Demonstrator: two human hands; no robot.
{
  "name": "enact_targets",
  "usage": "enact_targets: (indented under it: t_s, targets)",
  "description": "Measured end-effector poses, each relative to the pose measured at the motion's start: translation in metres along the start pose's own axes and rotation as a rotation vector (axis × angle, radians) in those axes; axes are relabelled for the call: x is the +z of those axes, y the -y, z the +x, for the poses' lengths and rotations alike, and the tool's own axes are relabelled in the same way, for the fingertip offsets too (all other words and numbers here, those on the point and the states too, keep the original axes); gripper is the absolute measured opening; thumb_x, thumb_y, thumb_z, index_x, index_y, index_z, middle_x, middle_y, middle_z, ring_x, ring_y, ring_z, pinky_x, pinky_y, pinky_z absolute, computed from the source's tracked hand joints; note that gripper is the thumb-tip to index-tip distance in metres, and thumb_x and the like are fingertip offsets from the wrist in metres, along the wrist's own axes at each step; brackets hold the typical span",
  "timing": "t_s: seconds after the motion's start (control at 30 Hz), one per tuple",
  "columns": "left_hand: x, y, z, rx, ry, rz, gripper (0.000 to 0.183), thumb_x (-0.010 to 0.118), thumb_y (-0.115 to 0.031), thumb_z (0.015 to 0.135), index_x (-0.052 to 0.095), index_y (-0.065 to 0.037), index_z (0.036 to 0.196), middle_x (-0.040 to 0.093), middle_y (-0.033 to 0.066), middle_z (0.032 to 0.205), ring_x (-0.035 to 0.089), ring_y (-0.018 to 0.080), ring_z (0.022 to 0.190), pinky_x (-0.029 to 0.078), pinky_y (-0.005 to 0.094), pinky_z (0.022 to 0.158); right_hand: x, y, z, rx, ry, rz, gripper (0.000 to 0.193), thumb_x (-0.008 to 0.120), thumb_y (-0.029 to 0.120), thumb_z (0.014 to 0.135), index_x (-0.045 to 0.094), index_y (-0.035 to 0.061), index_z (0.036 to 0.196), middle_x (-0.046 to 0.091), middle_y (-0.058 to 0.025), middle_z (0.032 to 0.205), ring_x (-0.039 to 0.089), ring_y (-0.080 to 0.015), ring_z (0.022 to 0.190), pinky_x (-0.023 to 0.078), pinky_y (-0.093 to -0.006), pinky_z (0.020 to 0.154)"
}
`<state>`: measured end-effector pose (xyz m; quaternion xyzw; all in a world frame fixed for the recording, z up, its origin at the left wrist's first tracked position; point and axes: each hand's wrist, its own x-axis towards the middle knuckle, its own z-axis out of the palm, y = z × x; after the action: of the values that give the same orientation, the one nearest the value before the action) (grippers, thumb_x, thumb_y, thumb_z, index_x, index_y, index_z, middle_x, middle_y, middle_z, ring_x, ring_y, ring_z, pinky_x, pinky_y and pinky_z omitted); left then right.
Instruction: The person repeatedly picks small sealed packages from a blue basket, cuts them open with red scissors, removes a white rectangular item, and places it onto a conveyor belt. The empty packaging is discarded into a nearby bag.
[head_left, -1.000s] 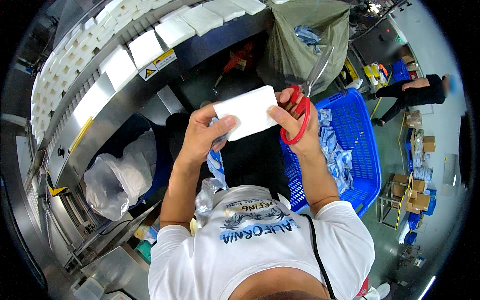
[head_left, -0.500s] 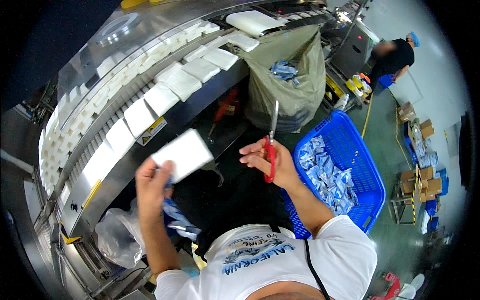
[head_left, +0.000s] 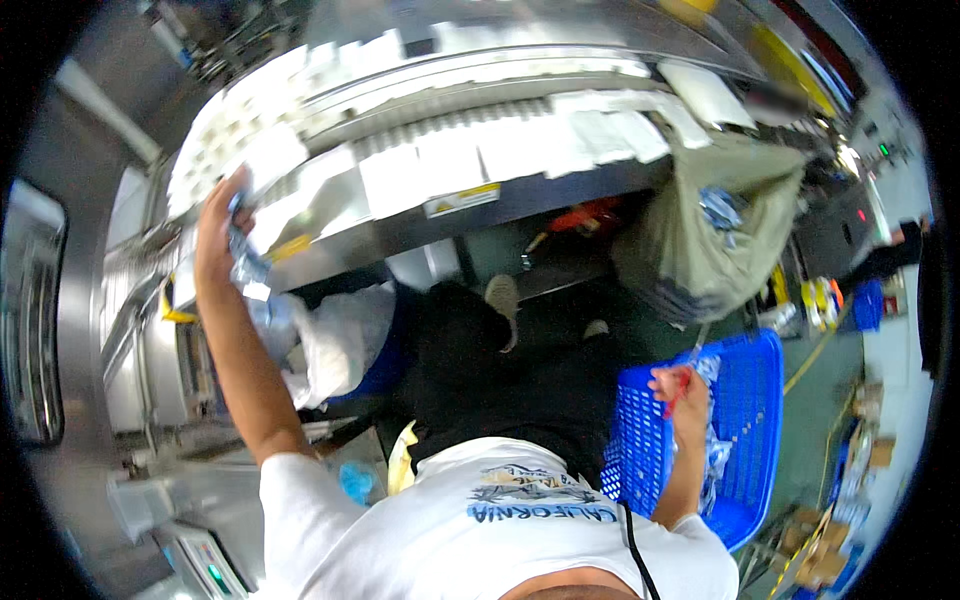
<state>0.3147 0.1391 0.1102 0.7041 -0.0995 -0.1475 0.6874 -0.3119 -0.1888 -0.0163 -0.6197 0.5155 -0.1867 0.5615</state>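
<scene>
My left hand (head_left: 218,225) is stretched out over the left end of a conveyor, blurred by motion, its fingers closed on a crumpled blue-and-silver foil wrapper (head_left: 249,262) that dangles below. At its fingertips a flat white pad (head_left: 272,158) lies over or on the belt; whether the hand still grips it I cannot tell. On the conveyor (head_left: 400,217) sits a row of similar white pads (head_left: 450,165). My right hand (head_left: 687,398), low on the right by a blue basket (head_left: 765,440), is closed around red-handled scissors (head_left: 679,388), blades pointing up and away.
Blue-and-white packets (head_left: 716,460) lie in the basket. A large greenish-grey bag (head_left: 700,245) with foil scraps stands at the conveyor's right end. White plastic bags (head_left: 345,335) hang below the belt. Cardboard boxes (head_left: 825,560) are stacked far right, and a scale (head_left: 205,560) sits lower left.
My left hand has reached left and away over the conveyor with the pad and wrapper. My right hand has lowered to the right beside the basket with the scissors. The whole view has turned left.
</scene>
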Motion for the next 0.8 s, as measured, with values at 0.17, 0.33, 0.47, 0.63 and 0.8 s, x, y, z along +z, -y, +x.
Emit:
enact_targets:
  t_s: [0.17,0.33,0.47,0.63,0.8]
  targets:
    - [-0.026,-0.007,0.05,-0.129,0.091,0.132,0.027,0.077,-0.038,0.091,0.065,-0.014,0.096,0.052,-0.0052,0.072,0.046,0.0052,0.056,0.035,0.0214,0.049,-0.043,-0.045,0.0,-0.017,-0.118,0.067,0.026,0.071,0.026,0.099,0.065,0.0016,0.105,0.074,-0.0108,0.102,0.069,-0.0141,0.081,0.054,-0.0259,0.067]
    - [-0.025,0.006,0.077,-0.213,0.258,0.129,0.025,0.078,-0.033,0.091,0.062,-0.014,0.093,0.049,-0.006,0.068,0.043,0.0044,0.051,0.031,0.0203,0.045,-0.047,-0.054,-0.001,0.002,-0.137,0.072,0.025,0.071,0.025,0.099,0.065,0.0021,0.104,0.073,-0.0102,0.101,0.068,-0.0135,0.08,0.052,-0.0247,0.066]
    - [0.006,0.012,0.095,-0.091,0.288,0.439,0.037,0.077,-0.047,0.088,0.061,-0.014,0.091,0.055,-0.0032,0.074,0.051,0.009,0.06,0.043,0.0264,0.055,-0.047,-0.065,-0.004,0.02,-0.109,0.125,0.022,0.072,0.023,0.098,0.064,0.0028,0.104,0.074,-0.0103,0.101,0.07,-0.0147,0.083,0.054,-0.0253,0.068]
    - [-0.034,0.027,0.119,-0.267,0.362,0.277,0.03,0.078,-0.039,0.09,0.057,-0.017,0.09,0.046,-0.0076,0.066,0.039,0.0022,0.047,0.03,0.0198,0.039,-0.063,-0.072,-0.003,0.068,-0.152,0.03,0.024,0.07,0.024,0.099,0.066,0.0013,0.104,0.074,-0.0106,0.1,0.071,-0.0149,0.081,0.055,-0.0263,0.066]
    - [-0.003,0.044,0.136,-0.242,0.412,0.362,0.038,0.075,-0.046,0.091,0.066,-0.009,0.098,0.056,-0.0029,0.07,0.046,0.008,0.049,0.037,0.0266,0.043,-0.092,-0.106,-0.01,0.122,-0.277,0.113,0.025,0.07,0.024,0.099,0.067,0.0002,0.105,0.075,-0.0104,0.099,0.071,-0.0141,0.078,0.054,-0.0247,0.064]
